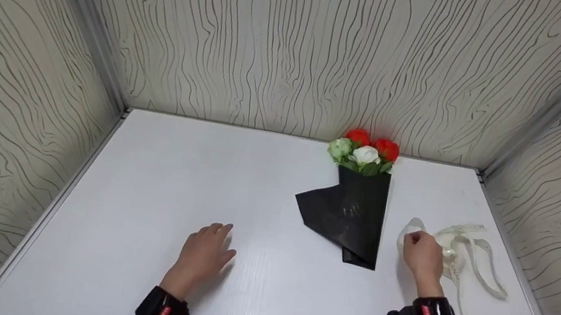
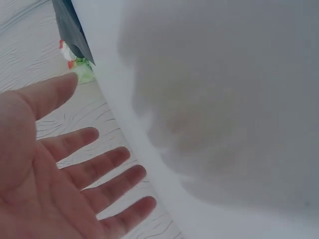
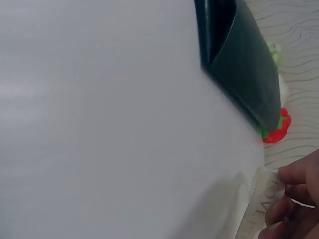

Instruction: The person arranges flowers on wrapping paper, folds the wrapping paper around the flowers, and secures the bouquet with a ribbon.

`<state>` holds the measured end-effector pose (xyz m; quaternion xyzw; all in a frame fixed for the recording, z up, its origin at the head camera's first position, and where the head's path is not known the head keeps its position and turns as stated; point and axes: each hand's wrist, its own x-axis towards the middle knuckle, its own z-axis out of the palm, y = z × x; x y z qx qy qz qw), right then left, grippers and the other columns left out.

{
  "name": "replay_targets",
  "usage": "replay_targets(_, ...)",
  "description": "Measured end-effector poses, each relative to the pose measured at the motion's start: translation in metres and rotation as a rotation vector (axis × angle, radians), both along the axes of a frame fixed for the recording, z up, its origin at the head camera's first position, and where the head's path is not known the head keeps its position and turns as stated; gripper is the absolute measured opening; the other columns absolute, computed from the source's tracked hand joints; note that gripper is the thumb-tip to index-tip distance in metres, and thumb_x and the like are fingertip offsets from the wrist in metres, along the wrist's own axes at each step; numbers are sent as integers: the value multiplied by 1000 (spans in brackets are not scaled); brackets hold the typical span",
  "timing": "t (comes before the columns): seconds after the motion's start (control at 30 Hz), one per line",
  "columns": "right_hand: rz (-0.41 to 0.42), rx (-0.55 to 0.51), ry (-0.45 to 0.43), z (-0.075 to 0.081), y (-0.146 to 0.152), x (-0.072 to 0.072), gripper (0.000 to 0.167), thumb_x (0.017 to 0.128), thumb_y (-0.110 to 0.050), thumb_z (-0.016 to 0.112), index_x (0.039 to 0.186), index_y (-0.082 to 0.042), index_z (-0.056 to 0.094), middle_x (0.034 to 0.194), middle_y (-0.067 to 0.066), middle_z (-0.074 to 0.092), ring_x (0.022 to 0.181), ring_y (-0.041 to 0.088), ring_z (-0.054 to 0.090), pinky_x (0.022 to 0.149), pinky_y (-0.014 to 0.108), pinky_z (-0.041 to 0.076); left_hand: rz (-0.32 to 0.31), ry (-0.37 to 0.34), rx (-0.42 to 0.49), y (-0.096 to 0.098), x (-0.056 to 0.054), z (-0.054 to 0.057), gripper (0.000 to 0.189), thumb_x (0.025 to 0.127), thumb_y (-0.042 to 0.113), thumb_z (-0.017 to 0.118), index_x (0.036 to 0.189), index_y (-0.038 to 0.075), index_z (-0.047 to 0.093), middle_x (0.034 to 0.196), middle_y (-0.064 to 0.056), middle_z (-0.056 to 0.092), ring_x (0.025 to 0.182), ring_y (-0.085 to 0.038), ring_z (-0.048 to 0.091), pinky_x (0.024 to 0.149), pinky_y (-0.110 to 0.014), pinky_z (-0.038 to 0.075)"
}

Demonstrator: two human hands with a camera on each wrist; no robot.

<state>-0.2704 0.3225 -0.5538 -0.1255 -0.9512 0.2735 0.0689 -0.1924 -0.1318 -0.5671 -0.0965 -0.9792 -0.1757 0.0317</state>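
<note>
My right hand (image 1: 422,255) pinches a pale cream ribbon (image 3: 260,199) between thumb and curled fingers; printed letters show on it in the right wrist view. More of the ribbon (image 1: 490,264) lies in loose loops on the table to the right, around a small bow-like bunch. To the left of that hand lies a bouquet, its red, white and pale green flowers (image 1: 366,155) pointing to the back wall and its stems wrapped in black paper (image 1: 361,214). My left hand (image 1: 202,254) is held over the left-centre table, fingers spread and holding nothing.
The white table (image 1: 174,164) is bordered by wood-grain patterned panels (image 1: 286,42) at the back and both sides. One flap of the black paper sticks out to the left. A thin ribbon tail (image 1: 463,312) trails toward the front beside my right forearm.
</note>
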Motion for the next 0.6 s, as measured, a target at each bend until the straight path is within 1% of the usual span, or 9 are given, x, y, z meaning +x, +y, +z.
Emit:
replay_targets(0.07, 45, -34, 71, 6, -15, 0, 24, 88, -21, 49, 93, -2, 63, 82, 14, 61, 67, 25, 56, 53, 33, 41, -15, 14, 74, 4, -2, 3, 51, 82, 34, 60, 125, 9, 49, 118, -13, 52, 105, -29, 50, 82, -44, 42)
replay_targets(0.17, 145, -97, 173, 17, -41, 1, 19, 89, -19, 51, 90, -3, 62, 75, 8, 59, 64, 20, 53, 55, 32, 41, -41, 8, 197, 14, -4, 11, 44, 84, 31, 59, 122, 11, 51, 117, -9, 53, 106, -24, 51, 84, -40, 42)
replay_targets(0.27, 281, -195, 219, 30, -67, 4, 15, 89, -18, 53, 90, -6, 62, 73, 4, 57, 63, 17, 50, 56, 30, 41, -87, 4, 300, 25, -6, 21, 37, 87, 28, 56, 120, 13, 53, 116, -3, 53, 107, -19, 50, 85, -36, 42)
replay_targets(0.33, 376, -265, 216, 39, -85, 9, 12, 89, -19, 54, 90, -9, 62, 72, 2, 56, 62, 16, 48, 56, 28, 41, -131, 1, 363, 34, -7, 28, 34, 88, 27, 54, 119, 13, 53, 114, 0, 52, 108, -15, 49, 85, -34, 42)
replay_targets(0.43, 512, -348, 171, 53, -112, 20, 11, 88, -19, 56, 92, -12, 63, 72, -1, 55, 61, 14, 48, 54, 26, 40, -211, -3, 454, 47, -10, 38, 32, 91, 26, 51, 120, 15, 52, 114, 3, 51, 108, -11, 47, 85, -33, 42)
replay_targets(0.53, 657, -381, 115, 74, -139, 36, 11, 89, -16, 55, 93, -10, 63, 72, 1, 55, 61, 14, 47, 52, 25, 40, -294, -10, 544, 60, -14, 47, 33, 92, 27, 49, 123, 17, 48, 117, 2, 50, 109, -10, 46, 87, -34, 41)
replay_targets(0.6, 748, -387, 77, 88, -155, 46, 12, 89, -13, 54, 94, -7, 62, 72, 3, 55, 61, 15, 47, 53, 25, 41, -342, -14, 579, 67, -16, 52, 37, 92, 29, 48, 127, 18, 44, 122, 1, 48, 111, -11, 44, 88, -35, 40)
